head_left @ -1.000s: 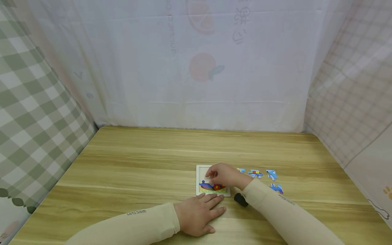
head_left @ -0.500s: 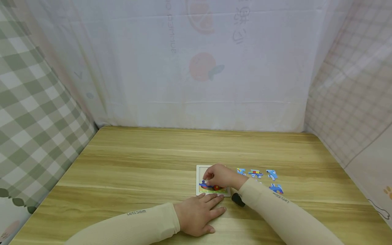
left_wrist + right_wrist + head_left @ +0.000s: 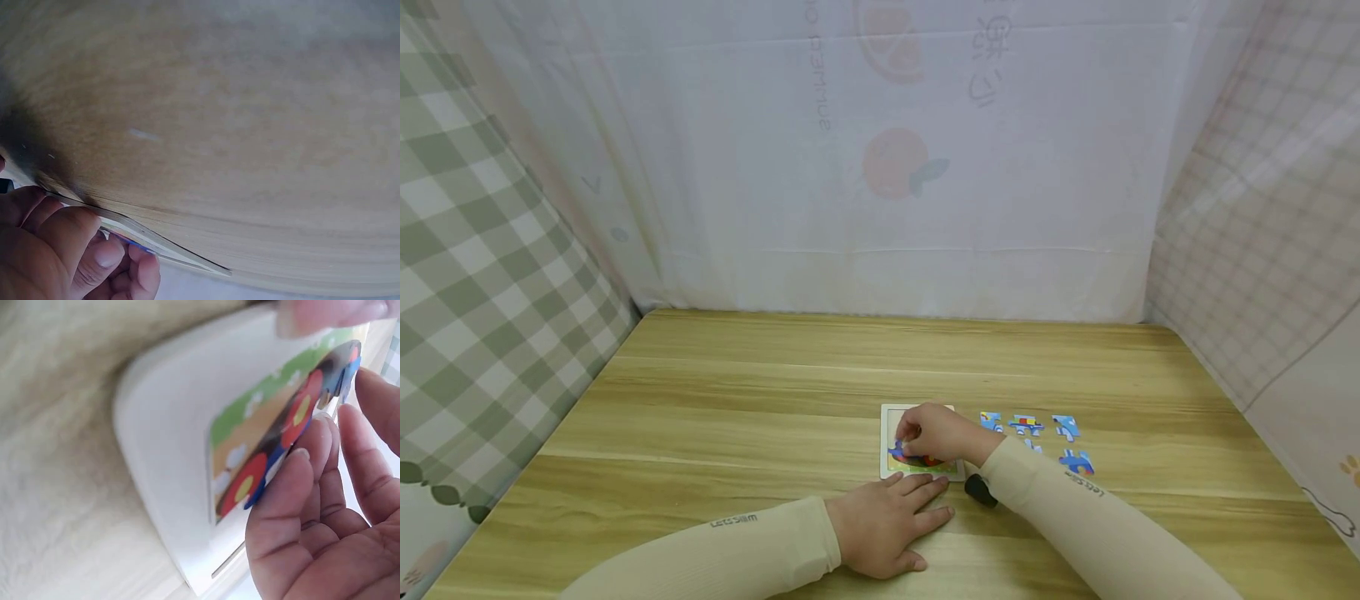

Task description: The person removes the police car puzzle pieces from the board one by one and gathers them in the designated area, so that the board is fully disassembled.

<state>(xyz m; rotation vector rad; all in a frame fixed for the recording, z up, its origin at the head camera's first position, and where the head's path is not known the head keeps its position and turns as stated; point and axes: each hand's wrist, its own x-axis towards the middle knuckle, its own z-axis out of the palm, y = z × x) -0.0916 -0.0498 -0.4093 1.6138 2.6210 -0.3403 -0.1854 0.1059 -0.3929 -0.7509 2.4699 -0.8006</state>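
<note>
A small white-framed jigsaw board (image 3: 884, 421) lies on the table, its lower part filled with a picture of red wheels (image 3: 301, 412) and a green strip. Over it, my right hand (image 3: 938, 433) pinches a blue puzzle piece (image 3: 350, 374) between thumb and finger at the left end of the picture. The other right fingers curl close over the board's picture. My left hand (image 3: 889, 527) rests flat on the table with fingers spread, fingertips at the board's near edge. In the left wrist view, the board (image 3: 187, 257) shows edge-on beyond the left fingers.
Several loose blue puzzle pieces (image 3: 1026, 426) lie right of the board, one partly hidden by the right sleeve. A black wrist device (image 3: 981, 490) sits under the right wrist. A white printed cloth (image 3: 775, 200) hangs behind the wooden table (image 3: 737, 400), with checked cloths at both sides.
My right hand has shifted slightly left and down onto the left end of the picture, its fingertips now at the blue piece there. The left hand has stayed still.
</note>
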